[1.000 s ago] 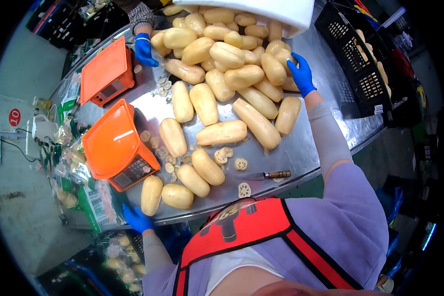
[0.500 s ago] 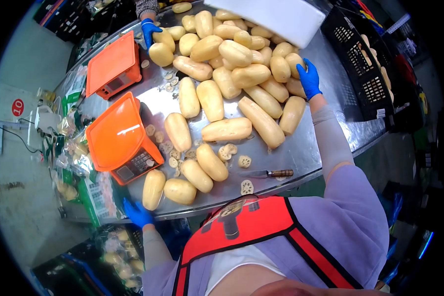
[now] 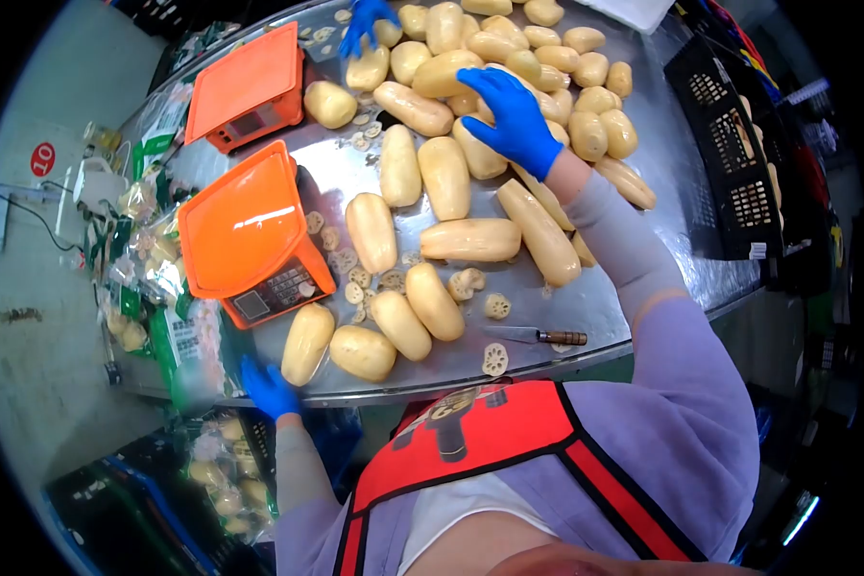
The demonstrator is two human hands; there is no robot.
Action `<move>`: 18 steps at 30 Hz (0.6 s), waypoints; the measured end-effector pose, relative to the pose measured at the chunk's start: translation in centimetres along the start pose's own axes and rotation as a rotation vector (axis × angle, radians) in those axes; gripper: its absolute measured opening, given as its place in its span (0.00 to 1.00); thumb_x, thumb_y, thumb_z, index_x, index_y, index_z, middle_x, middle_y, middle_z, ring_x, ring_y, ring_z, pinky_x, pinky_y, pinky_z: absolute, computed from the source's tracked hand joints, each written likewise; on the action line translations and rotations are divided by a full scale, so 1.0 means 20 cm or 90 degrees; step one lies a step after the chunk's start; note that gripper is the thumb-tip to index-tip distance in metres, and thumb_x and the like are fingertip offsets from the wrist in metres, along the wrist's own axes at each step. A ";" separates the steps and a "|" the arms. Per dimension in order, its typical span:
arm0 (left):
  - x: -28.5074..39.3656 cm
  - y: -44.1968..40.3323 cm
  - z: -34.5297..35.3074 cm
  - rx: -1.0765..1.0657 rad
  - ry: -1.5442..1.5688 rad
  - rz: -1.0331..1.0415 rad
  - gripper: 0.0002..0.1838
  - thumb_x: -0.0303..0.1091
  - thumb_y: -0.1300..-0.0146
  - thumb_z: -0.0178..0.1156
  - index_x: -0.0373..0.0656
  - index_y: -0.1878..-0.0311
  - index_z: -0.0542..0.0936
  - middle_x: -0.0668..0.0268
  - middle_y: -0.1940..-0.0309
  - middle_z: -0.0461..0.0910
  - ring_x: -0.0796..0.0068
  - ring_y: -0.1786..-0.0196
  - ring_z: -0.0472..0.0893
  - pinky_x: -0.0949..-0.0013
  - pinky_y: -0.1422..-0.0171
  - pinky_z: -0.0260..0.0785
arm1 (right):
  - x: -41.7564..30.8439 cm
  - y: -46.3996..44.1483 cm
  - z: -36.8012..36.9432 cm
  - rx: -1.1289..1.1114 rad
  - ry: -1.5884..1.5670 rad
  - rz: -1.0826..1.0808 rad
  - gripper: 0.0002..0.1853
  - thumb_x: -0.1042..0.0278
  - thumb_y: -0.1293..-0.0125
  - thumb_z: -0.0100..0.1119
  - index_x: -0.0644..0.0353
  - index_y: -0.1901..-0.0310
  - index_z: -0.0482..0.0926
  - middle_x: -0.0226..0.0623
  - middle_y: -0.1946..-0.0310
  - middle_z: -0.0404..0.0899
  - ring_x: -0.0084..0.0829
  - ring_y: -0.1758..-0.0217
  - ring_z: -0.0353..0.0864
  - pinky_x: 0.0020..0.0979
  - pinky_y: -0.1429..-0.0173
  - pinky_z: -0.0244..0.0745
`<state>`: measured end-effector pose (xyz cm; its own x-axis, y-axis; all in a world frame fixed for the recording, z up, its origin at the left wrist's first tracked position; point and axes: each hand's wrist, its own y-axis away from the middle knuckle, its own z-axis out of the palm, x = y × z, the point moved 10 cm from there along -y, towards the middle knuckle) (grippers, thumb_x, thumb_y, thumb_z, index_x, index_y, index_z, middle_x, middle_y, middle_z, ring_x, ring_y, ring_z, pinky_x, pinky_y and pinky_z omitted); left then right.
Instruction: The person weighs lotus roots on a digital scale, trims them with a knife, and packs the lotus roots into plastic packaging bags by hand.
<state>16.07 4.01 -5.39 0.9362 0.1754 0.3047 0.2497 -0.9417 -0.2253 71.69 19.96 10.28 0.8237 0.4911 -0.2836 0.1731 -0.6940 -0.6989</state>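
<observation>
My right hand [image 3: 514, 120], in a blue glove, reaches over the heap of peeled lotus roots [image 3: 446, 173] with its fingers spread; whether it touches the lotus root [image 3: 480, 149] beneath it I cannot tell. At the table's near left edge, my left hand [image 3: 271, 387], also gloved, has its fingers stretched out. It is beside a lotus root [image 3: 307, 346] and a green-and-white plastic bag [image 3: 187, 346], holding nothing that I can see. A knife [image 3: 538, 335] with a wooden handle lies near the front edge, among cut lotus slices [image 3: 495, 360].
Two orange scales [image 3: 245, 226] stand on the left of the metal table [image 3: 605, 307]. Black crates [image 3: 730, 144] line the right side. A co-worker's gloved hand [image 3: 367, 24] is at the far side by the roots. A white board [image 3: 634, 10] lies at the back.
My right hand has moved left from the heap's right edge to over its middle. Several roots at the right have shifted. The view has moved, and my left hand remains at the edge.
</observation>
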 end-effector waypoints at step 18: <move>-0.02 0.00 0.00 -0.009 0.006 -0.035 0.29 0.33 0.42 0.55 0.40 0.35 0.64 0.52 0.37 0.65 0.54 0.35 0.64 0.57 0.31 0.52 | -0.07 -0.14 1.01 -0.265 0.020 0.063 0.27 0.49 0.49 0.62 0.51 0.48 0.75 0.42 0.48 0.74 0.42 0.45 0.72 0.41 0.44 0.67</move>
<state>15.70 4.01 -5.45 0.9184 0.2246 0.3258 0.2975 -0.9347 -0.1945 59.20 31.94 -0.65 0.8621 0.3996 -0.3118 0.2900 -0.8934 -0.3431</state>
